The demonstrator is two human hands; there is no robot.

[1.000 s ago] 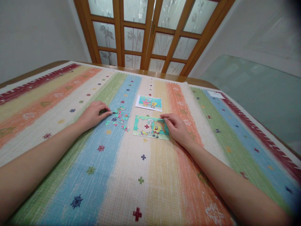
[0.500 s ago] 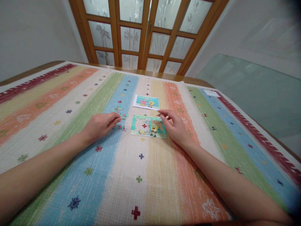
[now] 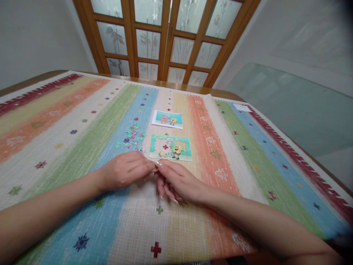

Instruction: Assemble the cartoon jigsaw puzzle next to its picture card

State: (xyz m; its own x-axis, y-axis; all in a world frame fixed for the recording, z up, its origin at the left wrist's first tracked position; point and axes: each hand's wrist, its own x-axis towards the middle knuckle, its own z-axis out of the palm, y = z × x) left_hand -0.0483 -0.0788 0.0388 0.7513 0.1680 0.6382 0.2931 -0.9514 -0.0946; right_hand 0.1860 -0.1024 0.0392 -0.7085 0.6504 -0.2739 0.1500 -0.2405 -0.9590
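Note:
A partly built cartoon jigsaw puzzle (image 3: 170,147) lies flat on the striped tablecloth (image 3: 82,154), with a gap in its middle. Several loose puzzle pieces (image 3: 131,139) are scattered just left of it. A small reference picture (image 3: 167,119) lies behind the puzzle. My left hand (image 3: 125,170) and my right hand (image 3: 176,181) meet fingertip to fingertip just in front of the puzzle, above the cloth. Both hands have their fingers pressed together in a pinch. Whatever sits between the fingertips is too small to make out.
The striped cloth covers a wooden table whose far edge (image 3: 176,86) shows below a wooden glazed door (image 3: 165,36). A glass tabletop (image 3: 298,106) stands to the right. A small white slip of paper (image 3: 242,107) lies near the cloth's right edge.
Both hands have drawn back toward me from the loose pieces and the puzzle's right edge. They now touch at the fingertips in front of the puzzle.

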